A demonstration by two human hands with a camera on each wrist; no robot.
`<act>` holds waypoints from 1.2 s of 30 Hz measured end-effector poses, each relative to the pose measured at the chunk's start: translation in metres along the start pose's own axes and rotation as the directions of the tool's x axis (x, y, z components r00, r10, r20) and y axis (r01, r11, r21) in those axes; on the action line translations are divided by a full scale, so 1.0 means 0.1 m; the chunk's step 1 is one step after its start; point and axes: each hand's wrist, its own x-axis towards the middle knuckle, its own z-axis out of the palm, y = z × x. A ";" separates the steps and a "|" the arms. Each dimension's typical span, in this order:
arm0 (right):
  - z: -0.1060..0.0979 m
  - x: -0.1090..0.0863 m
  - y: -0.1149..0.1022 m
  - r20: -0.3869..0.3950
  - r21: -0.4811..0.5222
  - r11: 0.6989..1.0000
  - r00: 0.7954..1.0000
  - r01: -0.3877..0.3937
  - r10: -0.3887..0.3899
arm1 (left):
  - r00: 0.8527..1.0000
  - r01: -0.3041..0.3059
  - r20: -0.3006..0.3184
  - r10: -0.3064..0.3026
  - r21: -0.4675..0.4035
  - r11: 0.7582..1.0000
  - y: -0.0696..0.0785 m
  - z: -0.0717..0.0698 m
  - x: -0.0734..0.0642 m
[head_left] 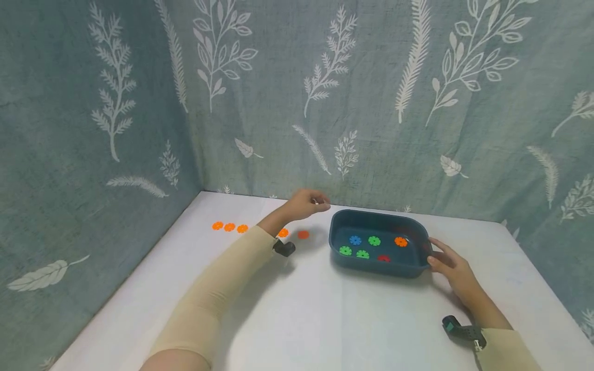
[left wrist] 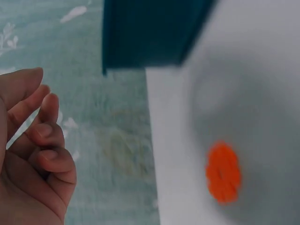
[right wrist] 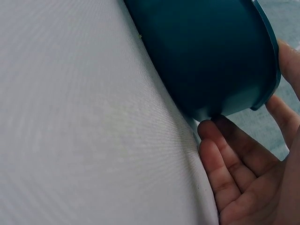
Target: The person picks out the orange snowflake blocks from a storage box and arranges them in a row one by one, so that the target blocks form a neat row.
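Note:
My left hand (head_left: 303,204) hovers over the back of the white table, just left of the dark teal tub (head_left: 378,269). Its fingers are loosely curled in the left wrist view, and nothing shows between them. Below it on the table lie a notched orange disc (head_left: 282,233) and a redder orange disc (head_left: 303,235). My right hand (head_left: 452,268) grips the tub's right end, thumb at the rim and other fingers low against the wall in the right wrist view. Inside the tub are a blue disc (head_left: 355,240), several green discs (head_left: 374,240), an orange disc (head_left: 401,241) and a red disc (head_left: 383,258).
Three more orange discs (head_left: 229,226) lie in a row farther left on the white table (head_left: 297,319). A leaf-patterned cloth (head_left: 278,103) hangs behind the table and along its sides. Each wrist wears a dark band (head_left: 284,248).

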 end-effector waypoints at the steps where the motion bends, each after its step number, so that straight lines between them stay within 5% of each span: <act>1: 0.00 0.01 0.00 0.001 -0.006 1.000 1.000 -0.004 0.004 | 1.000 -0.006 -0.001 0.006 0.001 1.000 0.04 0.03 0.02; 17: 0.03 0.00 0.01 0.004 -0.017 1.000 1.000 -0.002 0.002 | 0.976 -0.176 0.104 0.191 -0.138 0.975 0.61 0.58 0.24; 27: 0.01 -0.01 -0.03 -0.002 -0.004 1.000 1.000 -0.016 0.016 | 0.955 -0.175 0.215 0.203 -0.140 0.975 0.83 0.77 0.30; 36: 0.02 -0.01 -0.04 -0.003 -0.013 1.000 1.000 -0.004 0.004 | 0.939 -0.204 0.252 0.235 -0.142 0.969 0.96 0.95 0.37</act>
